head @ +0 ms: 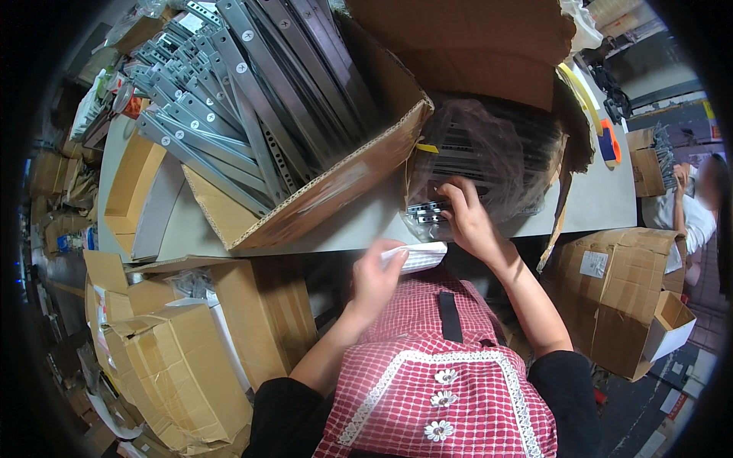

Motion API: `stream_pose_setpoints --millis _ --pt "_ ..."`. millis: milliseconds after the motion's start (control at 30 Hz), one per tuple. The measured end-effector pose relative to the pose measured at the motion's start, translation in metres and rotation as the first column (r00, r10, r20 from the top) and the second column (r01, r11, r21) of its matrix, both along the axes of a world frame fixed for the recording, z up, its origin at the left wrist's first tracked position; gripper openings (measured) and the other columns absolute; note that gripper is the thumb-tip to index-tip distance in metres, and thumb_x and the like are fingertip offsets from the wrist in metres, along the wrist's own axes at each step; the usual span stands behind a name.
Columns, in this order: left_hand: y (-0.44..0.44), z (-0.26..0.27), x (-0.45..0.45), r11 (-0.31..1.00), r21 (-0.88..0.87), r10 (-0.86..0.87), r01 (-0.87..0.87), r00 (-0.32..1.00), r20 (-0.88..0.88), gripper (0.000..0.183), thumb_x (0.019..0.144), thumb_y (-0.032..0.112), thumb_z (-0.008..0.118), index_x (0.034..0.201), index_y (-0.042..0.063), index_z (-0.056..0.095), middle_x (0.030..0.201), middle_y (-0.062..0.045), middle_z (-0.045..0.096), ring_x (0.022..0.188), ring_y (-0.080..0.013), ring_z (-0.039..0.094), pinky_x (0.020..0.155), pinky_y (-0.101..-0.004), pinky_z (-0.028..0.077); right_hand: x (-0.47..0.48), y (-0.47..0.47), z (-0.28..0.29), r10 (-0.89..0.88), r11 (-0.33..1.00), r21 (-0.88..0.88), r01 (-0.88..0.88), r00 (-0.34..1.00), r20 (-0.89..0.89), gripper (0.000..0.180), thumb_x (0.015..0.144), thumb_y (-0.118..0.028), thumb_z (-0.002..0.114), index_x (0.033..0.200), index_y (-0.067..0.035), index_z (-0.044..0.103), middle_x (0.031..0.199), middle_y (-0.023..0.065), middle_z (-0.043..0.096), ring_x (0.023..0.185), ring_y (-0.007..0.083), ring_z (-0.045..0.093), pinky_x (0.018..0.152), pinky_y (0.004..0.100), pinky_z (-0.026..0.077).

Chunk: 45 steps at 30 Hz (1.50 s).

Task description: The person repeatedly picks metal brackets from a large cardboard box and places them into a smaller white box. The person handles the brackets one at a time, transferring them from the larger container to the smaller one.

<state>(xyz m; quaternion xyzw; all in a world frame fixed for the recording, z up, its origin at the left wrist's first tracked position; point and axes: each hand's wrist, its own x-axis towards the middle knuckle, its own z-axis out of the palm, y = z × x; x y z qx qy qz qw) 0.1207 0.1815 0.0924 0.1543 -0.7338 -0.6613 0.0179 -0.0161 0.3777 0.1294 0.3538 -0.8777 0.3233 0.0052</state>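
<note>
My left hand (375, 277) pinches a folded white sheet of labels or paper (424, 257) just past the table's front edge. My right hand (471, 220) reaches over the near side of an open carton, its fingers bent beside metal slide rails (424, 212) wrapped in clear plastic (492, 154); whether a fingertip carries something small is too fine to tell. To the left, a tilted cardboard box (320, 200) holds many long metal drawer slides (252, 97), several with round white stickers bearing a mark.
A yellow tape ring (581, 97) and an orange and blue tool (608, 143) lie on the table's right. Cartons (166, 366) stand below at left, and more cartons (607, 292) at right. An empty cardboard tray (123, 194) is on the left. A co-worker (687, 212) is at far right.
</note>
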Motion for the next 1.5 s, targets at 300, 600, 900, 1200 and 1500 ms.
stream_pose_setpoints --millis 300,600,900,1200,1500 --pt "-0.004 -0.005 0.002 1.0 0.0 0.004 -0.004 1.0 -0.005 0.016 0.095 0.013 0.072 0.104 0.0 0.069 0.094 -0.005 0.075 0.087 -0.0077 0.064 0.079 -0.0274 0.053 0.014 -0.002 -0.01 -0.215 0.964 -0.11 0.241 0.954 0.21 0.019 0.093 -0.002 0.072 0.109 0.001 0.063 0.096 0.0114 0.065 0.085 0.0205 0.066 0.074 0.0312 0.052" --pt "-0.006 -0.003 0.002 1.0 -0.018 0.008 -0.008 1.0 0.0 0.017 0.095 0.014 0.072 0.105 0.001 0.069 0.095 -0.006 0.076 0.089 -0.0093 0.066 0.08 -0.0285 0.053 0.018 -0.005 -0.025 -0.347 0.913 -0.071 0.402 0.855 0.386 0.012 0.095 -0.008 0.068 0.1 0.003 0.064 0.08 0.0075 0.066 0.073 0.0094 0.061 0.066 0.0261 0.05" --pt "-0.011 -0.006 0.001 0.999 -0.03 0.037 -0.037 0.999 -0.013 0.018 0.095 0.015 0.073 0.106 0.001 0.069 0.096 -0.007 0.075 0.09 -0.0095 0.066 0.081 -0.028 0.053 0.014 -0.01 -0.019 -0.454 0.886 0.048 0.46 0.844 0.285 0.017 0.091 -0.015 0.072 0.1 0.0 0.068 0.083 0.0186 0.071 0.076 0.0276 0.072 0.068 0.0379 0.055" --pt "-0.01 -0.006 0.0 0.999 -0.031 0.025 -0.026 0.999 -0.038 0.016 0.095 0.014 0.073 0.105 0.002 0.07 0.092 -0.005 0.075 0.087 -0.0083 0.065 0.078 -0.0273 0.053 -0.005 0.001 0.005 -0.337 0.907 0.32 0.272 0.927 0.166 0.033 0.093 -0.019 0.072 0.123 -0.006 0.073 0.106 0.0202 0.075 0.096 0.0344 0.075 0.082 0.0413 0.06" --pt "-0.006 -0.008 0.002 1.0 -0.007 0.007 -0.007 1.0 -0.022 0.015 0.094 0.014 0.074 0.103 0.002 0.07 0.092 -0.005 0.076 0.088 -0.0076 0.066 0.078 -0.0272 0.053 0.003 0.003 -0.008 -0.162 0.901 0.39 0.19 0.981 -0.103 0.021 0.089 -0.009 0.071 0.108 -0.004 0.068 0.093 0.0182 0.072 0.085 0.0386 0.072 0.069 0.0453 0.058"
